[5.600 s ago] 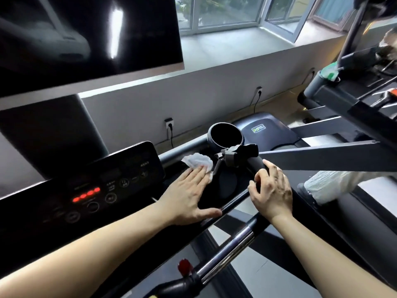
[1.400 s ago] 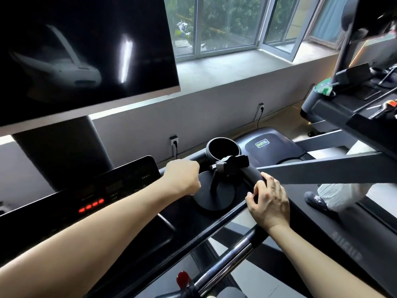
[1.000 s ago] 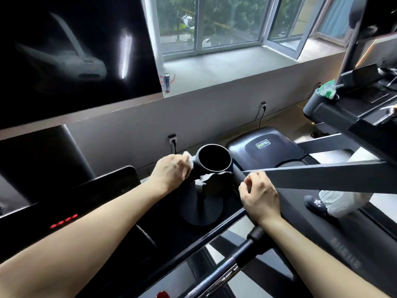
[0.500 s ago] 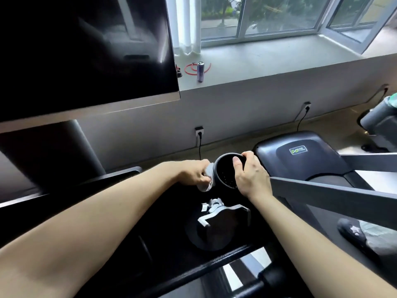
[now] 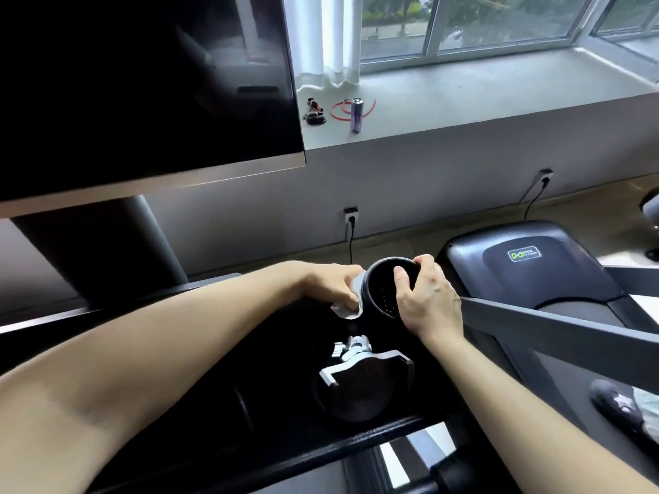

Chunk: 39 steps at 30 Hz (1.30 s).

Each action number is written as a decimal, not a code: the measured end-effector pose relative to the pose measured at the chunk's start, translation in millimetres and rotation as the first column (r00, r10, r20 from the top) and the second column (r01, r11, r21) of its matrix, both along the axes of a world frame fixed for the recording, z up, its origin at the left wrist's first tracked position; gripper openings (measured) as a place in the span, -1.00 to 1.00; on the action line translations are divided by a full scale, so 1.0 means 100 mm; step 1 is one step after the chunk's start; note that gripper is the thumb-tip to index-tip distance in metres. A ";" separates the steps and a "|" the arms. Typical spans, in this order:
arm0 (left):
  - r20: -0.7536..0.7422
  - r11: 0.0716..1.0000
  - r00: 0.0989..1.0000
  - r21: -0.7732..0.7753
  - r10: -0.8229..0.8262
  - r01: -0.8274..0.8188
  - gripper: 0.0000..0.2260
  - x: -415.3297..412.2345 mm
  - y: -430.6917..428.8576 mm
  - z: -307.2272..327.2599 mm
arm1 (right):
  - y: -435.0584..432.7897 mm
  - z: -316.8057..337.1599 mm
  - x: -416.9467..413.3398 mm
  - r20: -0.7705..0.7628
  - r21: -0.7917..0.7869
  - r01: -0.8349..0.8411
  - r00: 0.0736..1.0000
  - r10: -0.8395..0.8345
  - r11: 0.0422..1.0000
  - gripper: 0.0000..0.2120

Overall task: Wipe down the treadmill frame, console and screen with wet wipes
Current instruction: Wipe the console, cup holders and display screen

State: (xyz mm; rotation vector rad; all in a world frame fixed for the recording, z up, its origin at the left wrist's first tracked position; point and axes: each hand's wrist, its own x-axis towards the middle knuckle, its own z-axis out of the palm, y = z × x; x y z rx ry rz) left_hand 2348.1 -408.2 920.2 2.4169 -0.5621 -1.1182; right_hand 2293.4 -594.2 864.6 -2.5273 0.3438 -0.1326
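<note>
The right hand (image 5: pixel 428 297) has left the handrail where it rested just over a second ago and now sits on the cup holder (image 5: pixel 381 297) in the middle of the frame. The left hand (image 5: pixel 333 283) has travelled from the console's back edge to the holder's left wall.

The right thumb is hooked inside the black cup. The other fingers curl over the far rim, so that hand grips the holder. The left hand's fingers are bunched round a white wet wipe (image 5: pixel 347 310) and press it against the outside of the cup, with a crumpled corner sticking out below the hand.

Just below the holder a silver phone clamp (image 5: pixel 351 354) stands on a round black base on the console tray (image 5: pixel 285 451), which fills the lower centre. The dark treadmill screen (image 5: pixel 142 83) takes up the upper left.

On the windowsill (image 5: pixel 481 90) at upper centre a slim can (image 5: pixel 356 114) stands inside a loop of red cord (image 5: pixel 337 114). A plugged wall socket (image 5: pixel 351 215) is on the grey wall below. At right is a neighbouring treadmill's motor cover (image 5: pixel 535 276) with a green logo, and a grey bar (image 5: pixel 556 324) slants across it. A dark shoe (image 5: pixel 613 404) shows at lower right.
</note>
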 end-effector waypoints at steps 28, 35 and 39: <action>-0.181 0.656 0.982 0.736 -0.046 0.167 -0.76 -0.15 0.37 -0.01 | 0.00 0.01 0.00 0.023 0.012 -0.016 1.000 0.016 1.000 -0.61; 0.033 0.945 0.981 0.263 0.192 -0.194 -0.79 -0.15 0.22 -0.03 | 0.01 0.01 0.00 0.022 -0.011 -0.010 1.000 0.010 1.000 -0.62; 0.165 0.951 0.942 0.055 0.292 -0.304 -0.54 -0.25 0.26 -0.17 | 0.02 0.02 0.00 0.016 -0.014 -0.009 1.000 0.009 1.000 -0.63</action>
